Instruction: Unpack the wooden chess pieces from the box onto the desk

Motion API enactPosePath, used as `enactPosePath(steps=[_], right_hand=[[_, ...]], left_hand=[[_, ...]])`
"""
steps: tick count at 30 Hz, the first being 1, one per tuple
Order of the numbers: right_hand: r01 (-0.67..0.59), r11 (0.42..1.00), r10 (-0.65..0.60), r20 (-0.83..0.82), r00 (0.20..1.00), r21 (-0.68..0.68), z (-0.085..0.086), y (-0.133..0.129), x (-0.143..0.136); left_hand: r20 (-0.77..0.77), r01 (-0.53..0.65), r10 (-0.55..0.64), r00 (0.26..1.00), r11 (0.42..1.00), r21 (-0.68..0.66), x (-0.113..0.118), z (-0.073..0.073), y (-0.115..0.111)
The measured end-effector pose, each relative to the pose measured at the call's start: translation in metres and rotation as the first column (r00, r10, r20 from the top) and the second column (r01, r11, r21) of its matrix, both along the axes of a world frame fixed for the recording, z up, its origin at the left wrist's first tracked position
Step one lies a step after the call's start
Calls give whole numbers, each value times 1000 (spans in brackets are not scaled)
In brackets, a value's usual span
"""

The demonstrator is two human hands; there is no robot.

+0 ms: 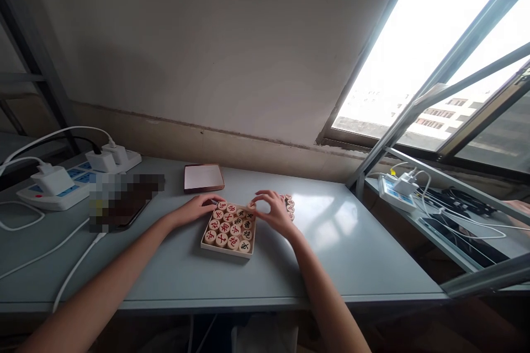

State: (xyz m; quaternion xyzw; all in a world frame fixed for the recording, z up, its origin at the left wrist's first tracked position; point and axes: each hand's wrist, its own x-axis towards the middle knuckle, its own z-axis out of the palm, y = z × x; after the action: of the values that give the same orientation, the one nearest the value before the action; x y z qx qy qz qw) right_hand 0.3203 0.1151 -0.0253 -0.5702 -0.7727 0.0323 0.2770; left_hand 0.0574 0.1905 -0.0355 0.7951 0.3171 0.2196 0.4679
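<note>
A shallow pale box [227,252] on the desk holds rows of round wooden Chinese chess pieces [224,227], some marked in red and some in dark characters. My left hand [201,208] is at the box's far left corner, its fingers and thumb closed around that corner. Over the far right corner, my right hand [273,211] pinches a Chinese chess piece [252,204] between thumb and fingers. More loose pieces [289,201] with red characters lie on the desk just beyond the right hand, which partly hides them.
An open box lid [203,178] lies behind the box. At left are a power strip [78,179] with plugs and cables, and a partly blurred dark phone [136,201]. A metal frame [385,138] bounds the grey desk [351,253] at right, with another power strip [396,192] beyond.
</note>
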Motion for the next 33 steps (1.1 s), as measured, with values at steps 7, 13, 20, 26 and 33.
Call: enactPosePath(steps=[7, 13, 20, 26, 33], right_hand=[[467, 873, -488, 250, 836, 143, -7, 1, 45], [371, 916, -396, 211, 894, 150, 0, -1, 34], [-307, 931, 310, -14, 951, -200, 17, -12, -5], [-362, 898, 359, -61, 931, -248, 13, -12, -18], [-395, 888, 391, -66, 918, -236, 15, -14, -25]], left_hand=[[5, 14, -14, 1000, 1000, -18, 0, 2, -3], [3, -2, 2, 1000, 1000, -10, 0, 2, -3], [16, 5, -5, 1000, 1000, 5, 0, -1, 0], [25, -2, 1, 1000, 1000, 16, 1, -1, 1], [22, -11, 11, 1000, 1000, 27, 1, 1, -1]])
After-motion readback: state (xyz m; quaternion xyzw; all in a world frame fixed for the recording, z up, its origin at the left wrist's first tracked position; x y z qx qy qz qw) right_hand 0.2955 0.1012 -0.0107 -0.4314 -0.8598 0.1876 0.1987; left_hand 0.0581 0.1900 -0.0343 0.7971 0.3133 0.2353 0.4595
